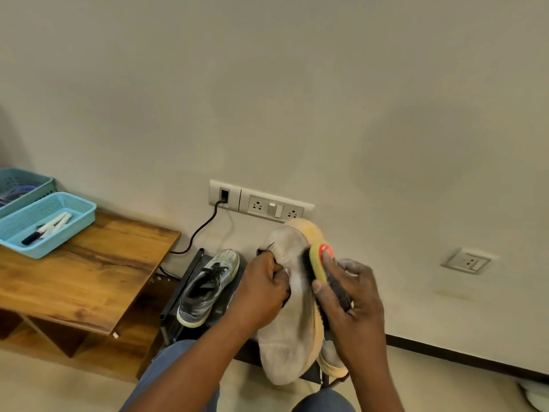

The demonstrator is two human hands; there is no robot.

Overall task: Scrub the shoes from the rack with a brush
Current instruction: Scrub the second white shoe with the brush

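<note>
head view: right hand (353,295) presses brush (319,263) on shoe (285,337).

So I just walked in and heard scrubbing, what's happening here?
A person is cleaning a beige knit shoe. The left hand grips its collar, while the right hand holds a yellow-backed brush against its side. A grey laced sneaker sits on the black rack beside it.
</note>
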